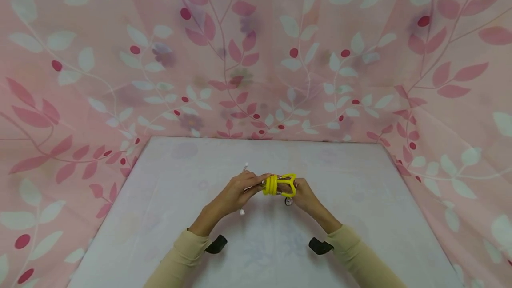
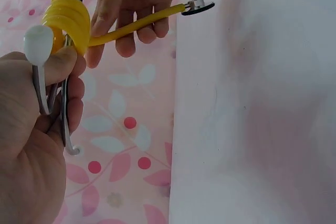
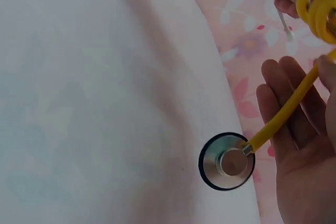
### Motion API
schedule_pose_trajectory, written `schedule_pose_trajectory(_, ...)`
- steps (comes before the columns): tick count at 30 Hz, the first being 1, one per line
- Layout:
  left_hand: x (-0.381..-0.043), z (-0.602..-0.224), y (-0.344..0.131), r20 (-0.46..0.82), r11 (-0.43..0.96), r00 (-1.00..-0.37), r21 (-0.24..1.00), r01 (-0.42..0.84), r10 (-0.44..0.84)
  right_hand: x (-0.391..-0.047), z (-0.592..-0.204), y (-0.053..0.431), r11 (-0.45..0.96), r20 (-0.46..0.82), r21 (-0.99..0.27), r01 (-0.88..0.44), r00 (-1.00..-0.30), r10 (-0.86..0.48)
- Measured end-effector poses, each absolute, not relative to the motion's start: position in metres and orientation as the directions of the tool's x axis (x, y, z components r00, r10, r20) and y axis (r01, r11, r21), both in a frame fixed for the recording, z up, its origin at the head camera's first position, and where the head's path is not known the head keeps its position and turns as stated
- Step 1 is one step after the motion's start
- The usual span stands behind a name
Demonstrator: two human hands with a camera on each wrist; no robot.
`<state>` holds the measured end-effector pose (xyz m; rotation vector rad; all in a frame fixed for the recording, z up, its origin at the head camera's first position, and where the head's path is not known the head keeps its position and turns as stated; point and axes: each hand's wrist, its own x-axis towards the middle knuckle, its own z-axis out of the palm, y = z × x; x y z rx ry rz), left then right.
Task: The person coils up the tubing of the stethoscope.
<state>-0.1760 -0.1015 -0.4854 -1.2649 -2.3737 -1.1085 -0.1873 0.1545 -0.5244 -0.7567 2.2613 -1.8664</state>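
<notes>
Looks like smooth, glossy rubber or plastic in the yellow stethoscope tubing. Gleams as polished metal on the chest piece, with a rubbery-looking rim. Shows shiny metal along the ear tube, smooth plastic at the earpiece. Reads as matt cloth in the sleeves, printed, creased fabric in the backdrop, smooth, dull finish on the worktop.

Pink leaf-patterned cloth surrounds a pale tabletop behind and on both sides.
</notes>
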Motion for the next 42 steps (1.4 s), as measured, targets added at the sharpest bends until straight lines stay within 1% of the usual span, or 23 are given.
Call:
schedule_pose_trajectory(2, -0.177, -0.485, -0.101, 0.525, 0.359, -0.614, 0.511, 0.781, 0.589, -0.186, -0.528, 0.15, 0.122, 0.214, -0.948, -0.293, -0.875, -0.434)
schedule_pose_trajectory(5, -0.179, -0.486, -0.101, 0.538, 0.386, -0.631, 0.505, 0.772, 0.559, -0.184, -0.533, 0.145, 0.098, 0.211, -0.953, -0.285, -0.862, -0.461)
schedule_pose_trajectory(9, -0.181, -0.487, -0.101, 0.545, 0.428, -0.653, 0.494, 0.757, 0.526, -0.176, -0.527, 0.141, 0.092, 0.208, -0.955, -0.282, -0.858, -0.47)
schedule_pose_trajectory(12, -0.184, -0.488, -0.103, 0.545, 0.46, -0.675, 0.494, 0.738, 0.497, -0.167, -0.515, 0.138, 0.131, 0.191, -0.951, -0.281, -0.864, -0.465)
schedule_pose_trajectory(18, -0.189, -0.489, -0.108, 0.535, 0.492, -0.703, 0.503, 0.711, 0.469, -0.15, -0.497, 0.13, 0.253, 0.199, -0.909, -0.332, -0.877, -0.437)
schedule_pose_trajectory(22, -0.192, -0.49, -0.112, 0.508, 0.518, -0.734, 0.521, 0.679, 0.452, -0.142, -0.494, 0.125, 0.313, 0.168, -0.893, -0.323, -0.885, -0.434)
schedule_pose_trajectory(24, -0.193, -0.491, -0.114, 0.494, 0.526, -0.746, 0.53, 0.665, 0.446, -0.141, -0.499, 0.124, 0.329, 0.164, -0.886, -0.327, -0.884, -0.437)
schedule_pose_trajectory(26, -0.195, -0.492, -0.115, 0.483, 0.533, -0.755, 0.535, 0.656, 0.444, -0.14, -0.505, 0.125, 0.326, 0.182, -0.879, -0.348, -0.877, -0.444)
schedule_pose_trajectory(30, -0.196, -0.495, -0.117, 0.475, 0.549, -0.755, 0.519, 0.655, 0.452, -0.141, -0.513, 0.127, 0.325, 0.259, -0.848, -0.419, -0.862, -0.436)
schedule_pose_trajectory(34, -0.197, -0.5, -0.118, 0.473, 0.564, -0.756, 0.506, 0.653, 0.452, -0.142, -0.509, 0.128, 0.297, 0.328, -0.828, -0.475, -0.841, -0.43)
schedule_pose_trajectory(37, -0.198, -0.502, -0.117, 0.464, 0.568, -0.761, 0.508, 0.648, 0.453, -0.141, -0.504, 0.129, 0.288, 0.351, -0.816, -0.502, -0.825, -0.443)
schedule_pose_trajectory(42, -0.198, -0.502, -0.115, 0.445, 0.577, -0.767, 0.506, 0.641, 0.462, -0.139, -0.497, 0.127, 0.333, 0.373, -0.767, -0.549, -0.803, -0.464)
